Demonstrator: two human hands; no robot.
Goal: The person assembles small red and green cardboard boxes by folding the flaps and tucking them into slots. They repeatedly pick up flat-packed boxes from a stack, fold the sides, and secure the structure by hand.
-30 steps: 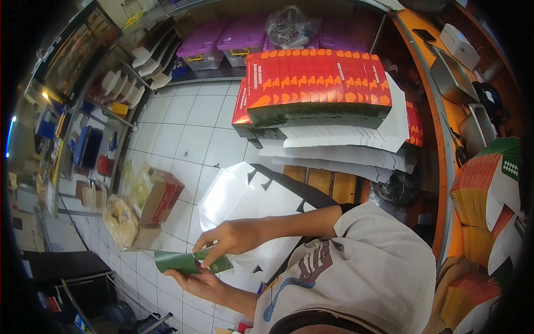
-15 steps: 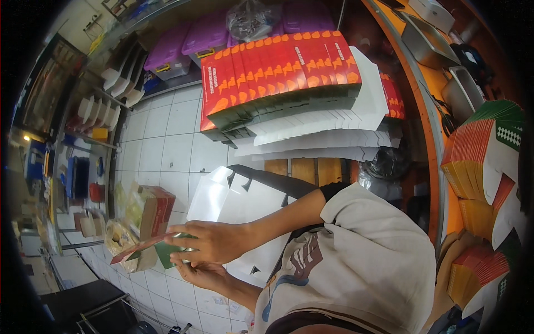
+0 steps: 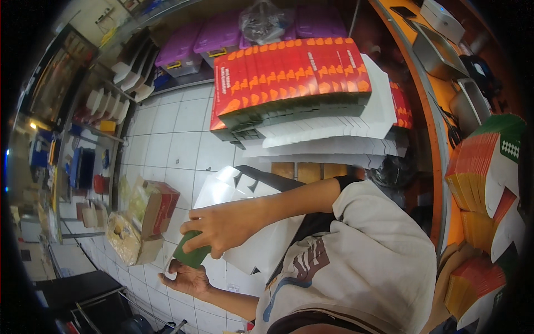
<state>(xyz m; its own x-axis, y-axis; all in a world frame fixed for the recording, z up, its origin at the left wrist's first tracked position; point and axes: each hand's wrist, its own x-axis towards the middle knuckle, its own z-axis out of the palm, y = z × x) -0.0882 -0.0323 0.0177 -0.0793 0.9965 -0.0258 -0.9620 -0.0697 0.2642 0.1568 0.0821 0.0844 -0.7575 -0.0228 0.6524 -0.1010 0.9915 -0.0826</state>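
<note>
A small folding carton [image 3: 192, 251], green on the side that shows, is held in front of my body. My right hand [image 3: 225, 225] comes over it from above, its fingers closed across the green panel. Below, my left hand [image 3: 189, 281] is turned palm up, with thumb and fingers at the carton's lower edge; its exact grip is partly hidden. A large white sheet with dark cut-outs [image 3: 222, 192] lies across my lap beneath the hands.
A long stack of red-and-orange printed cartons [image 3: 289, 69] stands beyond my right arm. Folded cartons [image 3: 473, 172] crowd the orange shelf at right, near metal pans [image 3: 439, 53]. An open cardboard box [image 3: 158, 209] sits on the tiled floor; purple bins [image 3: 222, 39] line the back.
The carton has turned from a slanting red-and-green flat piece to show mostly its green panel. My left hand has moved slightly down and left, its fingers spreading more.
</note>
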